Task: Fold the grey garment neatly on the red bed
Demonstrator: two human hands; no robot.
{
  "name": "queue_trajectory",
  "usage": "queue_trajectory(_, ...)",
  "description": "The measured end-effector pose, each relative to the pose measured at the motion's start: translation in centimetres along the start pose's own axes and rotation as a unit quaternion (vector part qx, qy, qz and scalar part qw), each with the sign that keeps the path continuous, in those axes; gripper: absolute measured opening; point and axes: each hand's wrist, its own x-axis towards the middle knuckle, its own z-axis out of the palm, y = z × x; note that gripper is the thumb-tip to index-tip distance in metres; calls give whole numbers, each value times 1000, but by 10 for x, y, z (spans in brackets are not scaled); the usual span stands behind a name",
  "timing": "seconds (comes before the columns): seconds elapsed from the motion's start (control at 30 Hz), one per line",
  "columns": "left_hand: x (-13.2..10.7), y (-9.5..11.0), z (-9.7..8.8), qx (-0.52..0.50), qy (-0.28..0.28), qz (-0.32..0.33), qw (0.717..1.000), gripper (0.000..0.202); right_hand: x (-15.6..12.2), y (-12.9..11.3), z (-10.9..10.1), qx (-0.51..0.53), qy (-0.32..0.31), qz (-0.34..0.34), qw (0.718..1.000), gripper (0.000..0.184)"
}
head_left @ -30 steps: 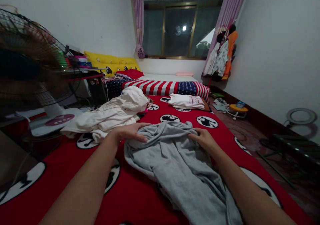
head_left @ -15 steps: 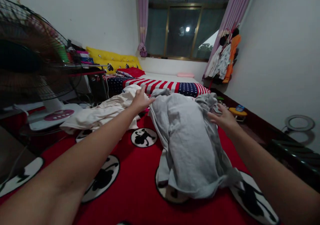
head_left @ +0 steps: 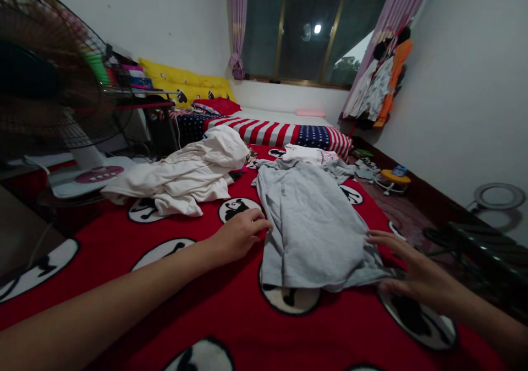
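A grey shirt (head_left: pixel 309 217) lies spread flat on the red bedspread (head_left: pixel 223 310), collar end pointing away from me. My left hand (head_left: pixel 241 236) rests at the shirt's left edge with its fingers curled, touching the cloth. My right hand (head_left: pixel 412 272) hovers at the shirt's lower right corner, fingers stretched out and apart, holding nothing.
A heap of cream-white clothes (head_left: pixel 181 170) lies to the left of the shirt. A folded pale garment (head_left: pixel 307 153) sits beyond it. A standing fan (head_left: pixel 45 85) is at the left. A striped flag-pattern blanket (head_left: pixel 280 131) covers the far bed. Floor clutter lies at the right.
The grey shirt was bunched, then lifted and flung forward; now it lies flat. Both hands have let go of its top and come back to its near edges.
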Motion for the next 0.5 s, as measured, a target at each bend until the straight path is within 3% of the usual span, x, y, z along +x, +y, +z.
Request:
queue_trajectory(0.1,3,-3,5,12,-16,45,999,36,-10,11,5,12,7,4,1000,45)
queue_trajectory(0.2,8,-8,13,13,-28,56,998,26,-11,6,11,24,34,0,999,24)
queue_trajectory(0.3,13,-10,15,-29,-13,55,998,17,-6,-3,10,21,74,14,997,25)
queue_trajectory(0.4,15,-12,0,-158,12,25,987,11,0,-8,-2,18,118,29,992,26)
queue_trajectory(0.5,12,-22,-33,-280,77,-69,954,13,2,-6,-21,9,161,28,986,23)
